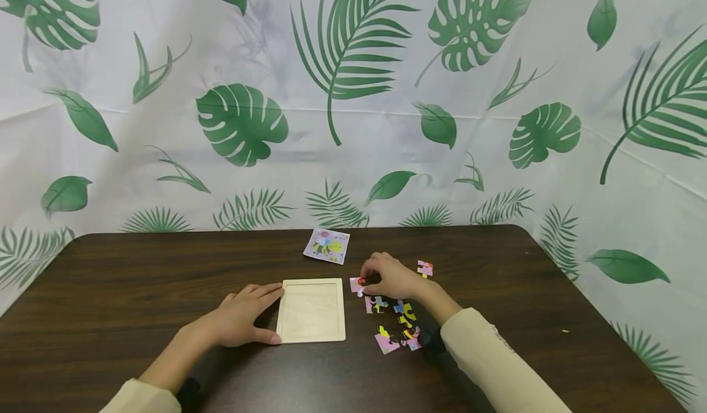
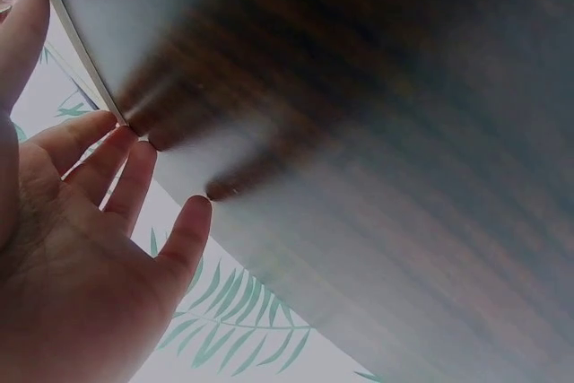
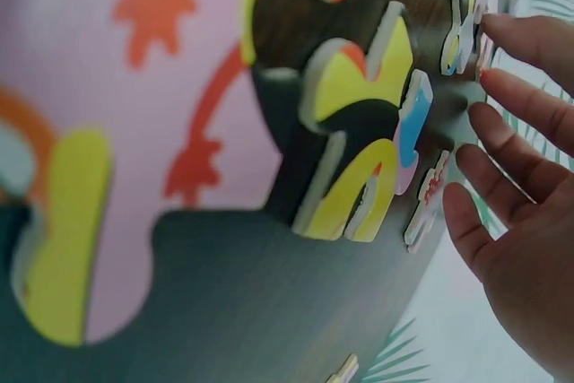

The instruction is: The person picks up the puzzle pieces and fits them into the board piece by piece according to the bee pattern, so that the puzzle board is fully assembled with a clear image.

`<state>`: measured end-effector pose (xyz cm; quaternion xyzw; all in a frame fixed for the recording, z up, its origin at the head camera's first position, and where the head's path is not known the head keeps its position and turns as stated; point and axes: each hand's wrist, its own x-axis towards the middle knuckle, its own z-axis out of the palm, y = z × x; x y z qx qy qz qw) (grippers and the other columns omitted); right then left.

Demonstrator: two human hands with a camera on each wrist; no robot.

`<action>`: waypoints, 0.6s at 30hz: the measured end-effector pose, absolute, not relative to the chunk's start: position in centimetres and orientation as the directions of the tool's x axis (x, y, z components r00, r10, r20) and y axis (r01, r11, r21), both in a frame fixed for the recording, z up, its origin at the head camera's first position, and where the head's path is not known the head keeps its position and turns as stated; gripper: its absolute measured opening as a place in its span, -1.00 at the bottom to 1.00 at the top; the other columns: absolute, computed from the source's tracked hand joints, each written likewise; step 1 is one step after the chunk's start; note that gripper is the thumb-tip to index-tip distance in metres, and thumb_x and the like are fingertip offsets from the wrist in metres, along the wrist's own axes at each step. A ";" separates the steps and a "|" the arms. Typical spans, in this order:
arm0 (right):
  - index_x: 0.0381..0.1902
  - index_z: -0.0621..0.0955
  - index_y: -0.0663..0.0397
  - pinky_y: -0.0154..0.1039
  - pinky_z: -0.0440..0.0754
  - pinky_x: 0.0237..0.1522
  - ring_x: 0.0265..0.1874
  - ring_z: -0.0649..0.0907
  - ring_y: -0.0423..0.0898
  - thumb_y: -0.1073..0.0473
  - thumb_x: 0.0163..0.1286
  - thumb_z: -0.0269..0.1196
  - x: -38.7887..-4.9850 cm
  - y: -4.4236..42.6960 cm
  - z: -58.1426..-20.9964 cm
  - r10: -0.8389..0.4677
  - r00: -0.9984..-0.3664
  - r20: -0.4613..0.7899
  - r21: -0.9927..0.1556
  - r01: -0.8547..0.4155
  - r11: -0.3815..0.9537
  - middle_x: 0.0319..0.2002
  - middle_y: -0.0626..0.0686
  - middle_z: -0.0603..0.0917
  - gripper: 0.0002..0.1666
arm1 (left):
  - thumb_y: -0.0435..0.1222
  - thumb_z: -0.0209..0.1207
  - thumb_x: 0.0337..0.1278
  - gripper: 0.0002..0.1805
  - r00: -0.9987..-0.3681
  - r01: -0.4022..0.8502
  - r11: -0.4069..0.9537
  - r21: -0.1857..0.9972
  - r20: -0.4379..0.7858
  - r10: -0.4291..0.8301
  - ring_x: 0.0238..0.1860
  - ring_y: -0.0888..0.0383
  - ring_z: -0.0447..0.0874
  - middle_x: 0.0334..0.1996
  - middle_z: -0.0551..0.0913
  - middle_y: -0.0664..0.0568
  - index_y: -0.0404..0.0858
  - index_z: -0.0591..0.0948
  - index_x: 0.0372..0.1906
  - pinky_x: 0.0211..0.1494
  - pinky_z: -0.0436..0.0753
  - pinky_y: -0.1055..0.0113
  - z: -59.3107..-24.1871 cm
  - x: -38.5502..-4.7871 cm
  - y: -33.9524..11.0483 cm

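Note:
A square wooden tray (image 1: 311, 312) lies flat on the table. At its left side, my left hand (image 1: 240, 318) is spread, its fingertips touching the upper left edge and its thumb the lower left corner; the left wrist view shows the fingers (image 2: 130, 177) against the rim. Right of the tray, my right hand (image 1: 393, 278) pinches a pink and red puzzle piece (image 1: 355, 285) at the table between thumb and index finger. Its other fingers are loosely bent in the right wrist view, beside a blue, yellow and black piece (image 3: 457, 20).
Several puzzle pieces lie right of the tray, among them a pink and yellow one (image 1: 388, 343), a yellow and blue one (image 1: 405, 312) and a red and pink one (image 1: 425, 268) farther back. A bee picture card (image 1: 327, 245) lies behind the tray. A leaf-patterned cloth (image 1: 353, 155) hangs behind the table.

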<state>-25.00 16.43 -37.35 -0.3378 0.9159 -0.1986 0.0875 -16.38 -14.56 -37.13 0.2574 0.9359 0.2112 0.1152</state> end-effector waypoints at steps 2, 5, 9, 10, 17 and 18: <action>-0.28 0.59 0.12 -0.12 0.36 -0.15 -0.24 0.40 -0.07 0.19 0.11 0.34 -25.0 16.4 -37.4 -0.646 -0.763 -0.031 -0.419 -0.577 0.701 -0.31 -0.03 0.46 -0.78 | 0.10 0.28 -0.15 -0.06 -0.842 0.433 0.781 0.450 -0.107 0.528 0.24 -0.16 0.14 0.32 0.20 -0.12 -0.32 0.26 0.31 0.04 0.15 -0.27 -37.1 -16.4 -14.6; -0.29 0.59 0.12 -0.10 0.33 -0.15 -0.25 0.39 -0.07 0.18 0.09 0.34 -25.0 16.2 -37.4 -0.635 -0.771 -0.043 -0.415 -0.564 0.714 -0.32 -0.04 0.46 -0.77 | 0.11 0.28 -0.15 -0.06 -0.845 0.431 0.785 0.444 -0.107 0.524 0.24 -0.15 0.14 0.31 0.20 -0.12 -0.32 0.26 0.31 0.04 0.16 -0.27 -37.2 -16.5 -14.6; -0.31 0.58 0.12 -0.03 0.30 -0.12 -0.25 0.38 -0.06 0.18 0.10 0.33 -24.9 16.1 -37.3 -0.630 -0.775 -0.053 -0.406 -0.560 0.723 -0.33 -0.05 0.46 -0.79 | 0.11 0.28 -0.16 -0.06 -0.845 0.434 0.785 0.442 -0.104 0.525 0.24 -0.15 0.15 0.31 0.21 -0.12 -0.32 0.27 0.31 0.04 0.16 -0.27 -37.2 -16.5 -14.6; -0.32 0.57 0.12 -0.02 0.29 -0.11 -0.25 0.38 -0.06 0.18 0.09 0.33 -24.8 16.0 -37.3 -0.629 -0.776 -0.053 -0.403 -0.559 0.724 -0.33 -0.05 0.45 -0.79 | 0.12 0.27 -0.16 -0.06 -0.843 0.437 0.784 0.441 -0.102 0.528 0.23 -0.15 0.16 0.31 0.22 -0.13 -0.33 0.27 0.30 0.03 0.17 -0.27 -37.2 -16.5 -14.6; -0.34 0.56 0.13 0.01 0.28 -0.08 -0.25 0.39 -0.06 0.18 0.08 0.34 -24.8 16.0 -37.4 -0.630 -0.775 -0.044 -0.408 -0.562 0.720 -0.34 -0.05 0.45 -0.79 | 0.13 0.27 -0.16 -0.06 -0.841 0.445 0.784 0.434 -0.097 0.532 0.23 -0.14 0.17 0.30 0.23 -0.12 -0.32 0.28 0.30 0.02 0.18 -0.26 -37.3 -16.5 -14.6; -0.34 0.56 0.14 0.01 0.29 -0.08 -0.25 0.39 -0.05 0.18 0.08 0.34 -24.8 16.0 -37.4 -0.632 -0.774 -0.042 -0.412 -0.563 0.717 -0.34 -0.05 0.46 -0.79 | 0.13 0.27 -0.16 -0.06 -0.841 0.445 0.784 0.433 -0.097 0.532 0.23 -0.14 0.17 0.30 0.23 -0.12 -0.32 0.28 0.30 0.02 0.18 -0.26 -37.3 -16.5 -14.6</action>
